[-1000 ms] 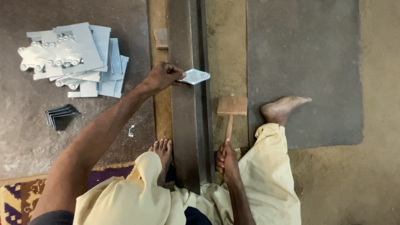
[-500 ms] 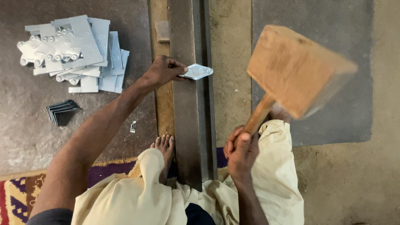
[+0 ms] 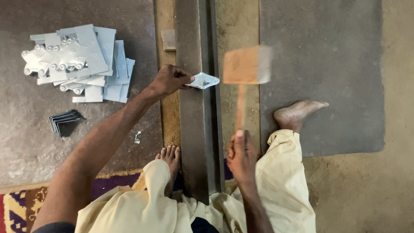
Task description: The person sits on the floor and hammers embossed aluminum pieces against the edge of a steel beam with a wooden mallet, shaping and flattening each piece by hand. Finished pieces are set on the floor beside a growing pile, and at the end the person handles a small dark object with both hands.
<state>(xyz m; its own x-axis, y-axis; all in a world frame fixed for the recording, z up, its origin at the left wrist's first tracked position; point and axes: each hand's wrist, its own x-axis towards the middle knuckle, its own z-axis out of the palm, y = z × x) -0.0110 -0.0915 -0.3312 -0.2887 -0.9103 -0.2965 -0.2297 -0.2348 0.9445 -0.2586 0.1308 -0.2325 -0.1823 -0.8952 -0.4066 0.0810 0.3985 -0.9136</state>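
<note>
Left hand (image 3: pixel 170 80): fingers pinched on the edge of a small pointed metal plate (image 3: pixel 204 80), which lies flat across the top of the long steel beam (image 3: pixel 194 138). Right hand (image 3: pixel 241 156): fingers clenched around the handle of a wooden mallet (image 3: pixel 246 65), its head blurred just right of the beam beside the plate. Left of the beam lies a stack of grey metal pieces (image 3: pixel 77 60); below that stack, a small bundle of dark strips (image 3: pixel 65 121).
</note>
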